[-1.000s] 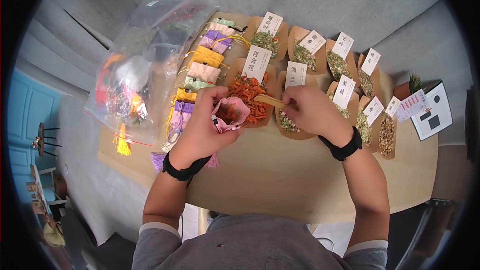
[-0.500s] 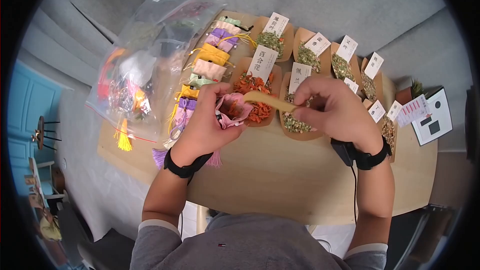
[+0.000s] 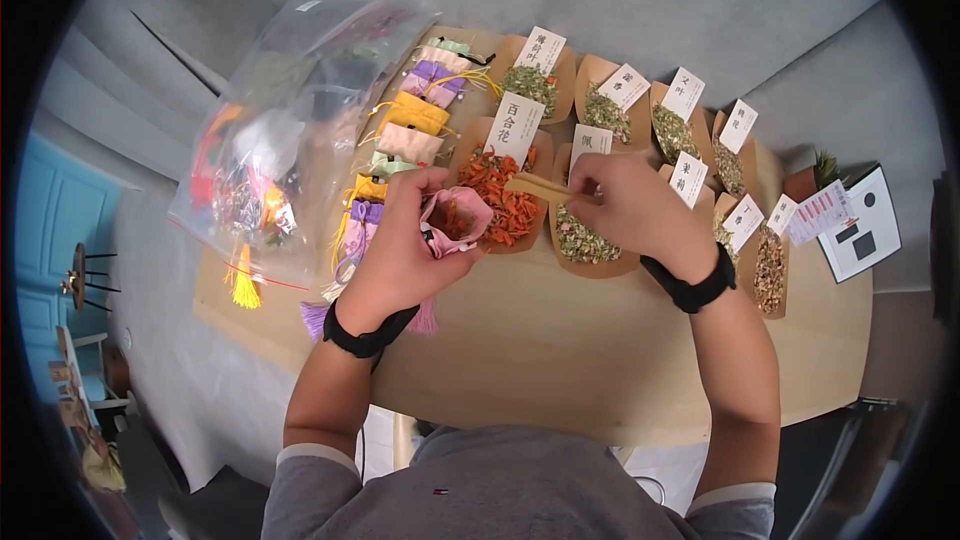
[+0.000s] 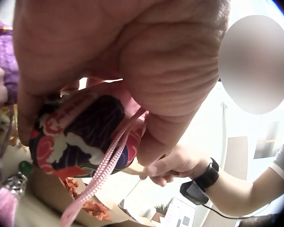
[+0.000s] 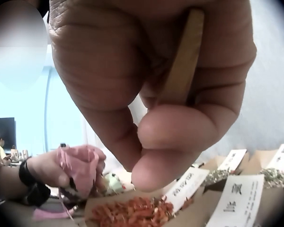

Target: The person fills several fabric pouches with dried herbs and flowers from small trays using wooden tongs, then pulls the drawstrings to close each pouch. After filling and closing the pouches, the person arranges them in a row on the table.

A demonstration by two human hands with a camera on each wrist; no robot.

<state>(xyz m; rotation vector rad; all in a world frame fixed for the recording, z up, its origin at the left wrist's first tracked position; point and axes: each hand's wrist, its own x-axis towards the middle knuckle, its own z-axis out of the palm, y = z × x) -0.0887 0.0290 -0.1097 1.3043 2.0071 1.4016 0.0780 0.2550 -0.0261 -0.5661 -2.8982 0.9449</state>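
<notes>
My left hand (image 3: 385, 265) holds a pink fabric drawstring pouch (image 3: 455, 247), its mouth spread upward, with orange bits inside. In the left wrist view the pouch's outside (image 4: 85, 127) shows a dark, red and white print, and a pink cord (image 4: 102, 177) hangs from it. My right hand (image 3: 640, 210) pinches a small wooden scoop (image 3: 540, 187), whose handle (image 5: 184, 61) runs between the fingers in the right wrist view. The scoop's tip is over the dried orange petals (image 3: 508, 225) in a brown paper tray, right beside the pouch.
Several more paper trays of dried herbs (image 3: 590, 238) with white label cards (image 3: 515, 125) fill the back and right. A row of small pouches (image 3: 410, 143) and a clear plastic bag (image 3: 265, 155) lie at left. A plant pot (image 3: 800, 185) stands far right.
Half a second ago the right hand had brought the scoop's tip to the pouch mouth; now it is back over the orange petals. The left hand keeps its hold on the pouch.
</notes>
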